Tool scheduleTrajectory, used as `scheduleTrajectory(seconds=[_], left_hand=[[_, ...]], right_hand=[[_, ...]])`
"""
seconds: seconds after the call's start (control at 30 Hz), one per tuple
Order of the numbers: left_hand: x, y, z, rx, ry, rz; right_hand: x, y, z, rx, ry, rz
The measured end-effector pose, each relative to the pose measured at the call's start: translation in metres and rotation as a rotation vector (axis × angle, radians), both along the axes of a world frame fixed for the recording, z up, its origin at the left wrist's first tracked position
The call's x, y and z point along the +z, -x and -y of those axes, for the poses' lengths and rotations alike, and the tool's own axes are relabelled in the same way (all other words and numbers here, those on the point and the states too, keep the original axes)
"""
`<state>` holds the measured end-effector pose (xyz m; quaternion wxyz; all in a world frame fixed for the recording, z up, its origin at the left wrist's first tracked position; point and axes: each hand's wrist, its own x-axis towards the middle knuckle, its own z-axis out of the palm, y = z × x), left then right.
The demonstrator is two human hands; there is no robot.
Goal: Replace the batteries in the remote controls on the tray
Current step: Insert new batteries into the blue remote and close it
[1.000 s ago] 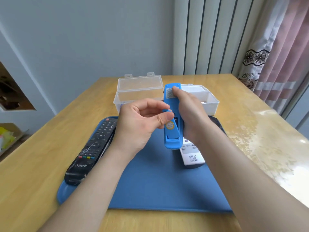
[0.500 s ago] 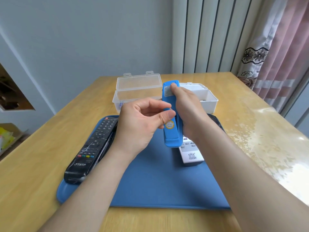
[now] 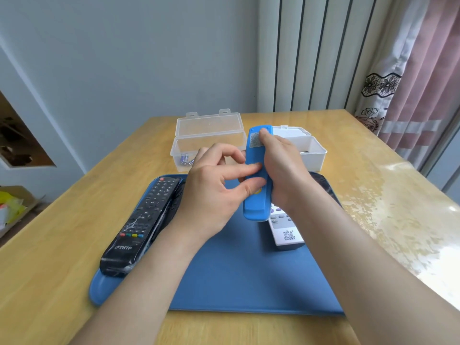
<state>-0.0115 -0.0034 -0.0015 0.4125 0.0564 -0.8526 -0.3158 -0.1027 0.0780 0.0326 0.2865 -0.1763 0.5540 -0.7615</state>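
Logo "THTF" on black remote

Glossy wooden counter against pale grey wall; white ribbed panels beside pink curtain, far right.

Right hands is wrapped around a blue remote, holding it up on end above the blue tray with its back to the camera. There's a label near the top. Left hands pinches at that back with thumb and forefinger tips.

On the tray's left side lies a black remote in shiny plastic wrap, and a white remote sits partly hidden under the blue one.

Behind the tray on the wooden tabletop are an open clear box with a few batteries and a white box.
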Motion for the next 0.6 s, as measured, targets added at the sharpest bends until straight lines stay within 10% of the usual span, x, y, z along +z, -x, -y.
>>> scheduleTrajectory(seconds=[0.17, 0.37, 0.5, 0.6], left_hand=[[-0.002, 0.001, -0.003, 0.044, 0.032, 0.024], [0.015, -0.006, -0.012, -0.237, -0.763, 0.354], [0.019, -0.009, -0.007, -0.12, -0.586, 0.39], [0.021, -0.014, 0.003, 0.307, 0.011, 0.539]], right_hand=[[-0.001, 0.003, -0.001, -0.059, 0.049, 0.035], [-0.006, 0.005, 0.005, -0.056, 0.179, 0.153], [-0.014, 0.017, 0.004, -0.087, -0.104, -0.173], [-0.016, 0.04, -0.012, -0.187, -0.439, -0.601]])
